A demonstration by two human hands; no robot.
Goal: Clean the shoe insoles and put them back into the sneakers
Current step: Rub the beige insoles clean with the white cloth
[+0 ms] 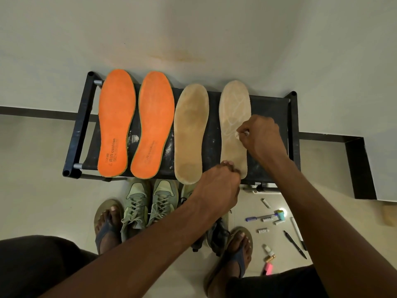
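Standing in sandals (pixel 108 222) at the bottom of the frame, green sneakers (pixel 148 205) lying between the feet. Left hand (pixel 217 188) pinching down the heel end of the far-right tan insole (pixel 234 117), fingers curled. Right hand (pixel 261 134) closing around a small white piece (pixel 241 134) pressed against that insole's middle. Lying side by side on the black rack (pixel 79 125): second tan insole (pixel 191 134), then two orange insoles (pixel 117 123) toward the upper left.
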